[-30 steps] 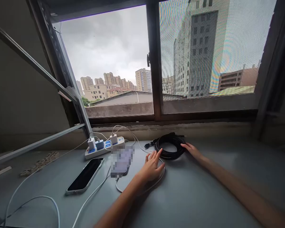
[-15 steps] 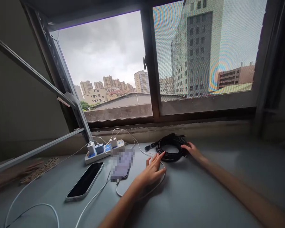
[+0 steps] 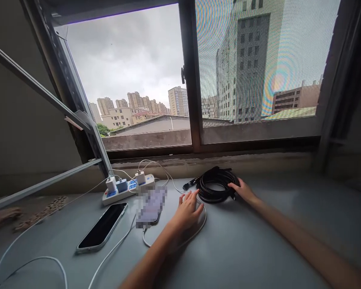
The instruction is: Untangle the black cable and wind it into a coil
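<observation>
A coil of black cable (image 3: 206, 195) lies on the grey tabletop below the window, with a connector end sticking out at its left. My right hand (image 3: 243, 190) grips the coil's right side, thumb on top and the other fingers partly hidden behind it. At the coil's near left edge is my left hand (image 3: 188, 209), fingers bent but apart, holding nothing. Whether its fingertips touch the cable I cannot tell. A thin white charging cable (image 3: 205, 218) loops under and around the left hand and leads to a phone (image 3: 150, 206) whose screen is blurred out.
A dark-screened phone (image 3: 104, 226) in a clear case lies to the left. Behind it, a white power strip (image 3: 146, 184) carries several plugged-in chargers. Metal shelf bars (image 3: 42, 184) cross the left side. Another person's hand (image 3: 4, 216) rests at the far left beside a beige patterned object (image 3: 42, 212).
My left hand has drawn back slightly to the left from the coil, its fingers more bent. My right hand stays on the coil's right side. The view has shifted a little.
</observation>
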### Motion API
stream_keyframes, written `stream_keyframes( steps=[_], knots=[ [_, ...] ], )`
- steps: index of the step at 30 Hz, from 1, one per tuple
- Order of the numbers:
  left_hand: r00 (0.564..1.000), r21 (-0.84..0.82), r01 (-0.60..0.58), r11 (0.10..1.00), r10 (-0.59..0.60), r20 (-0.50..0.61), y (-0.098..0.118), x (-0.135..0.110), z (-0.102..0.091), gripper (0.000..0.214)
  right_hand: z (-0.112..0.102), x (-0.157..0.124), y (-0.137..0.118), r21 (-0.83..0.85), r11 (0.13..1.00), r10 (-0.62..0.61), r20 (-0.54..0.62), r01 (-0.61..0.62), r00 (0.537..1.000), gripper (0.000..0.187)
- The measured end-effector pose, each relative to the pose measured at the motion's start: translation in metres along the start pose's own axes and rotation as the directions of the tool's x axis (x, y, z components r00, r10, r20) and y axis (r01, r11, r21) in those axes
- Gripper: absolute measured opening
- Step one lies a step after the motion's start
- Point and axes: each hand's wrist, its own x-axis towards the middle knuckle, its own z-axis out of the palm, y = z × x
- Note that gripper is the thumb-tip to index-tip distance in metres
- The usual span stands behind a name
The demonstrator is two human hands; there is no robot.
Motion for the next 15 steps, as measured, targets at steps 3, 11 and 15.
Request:
stream_keyframes(
  steps=[3,11,15],
  knots=[
    [1.0,-0.017,-0.005,1.0,0.006,0.028,-0.003,0.001,0.003,0.056,0.001,-0.001,0.003,0.055,0.996,-0.07,0.024,0.069,0.997,0.044],
    [0.998,-0.126,-0.001,0.992,0.009,0.065,-0.008,0.002,0.007,0.067,-0.003,-0.01,-0.003,0.171,0.959,-0.246,0.107,0.226,0.963,0.043],
    [0.999,-0.292,0.012,0.956,-0.001,0.039,-0.009,0.003,0.008,0.078,-0.002,-0.012,-0.005,0.174,0.959,-0.246,0.115,0.224,0.962,0.046]
  ],
)
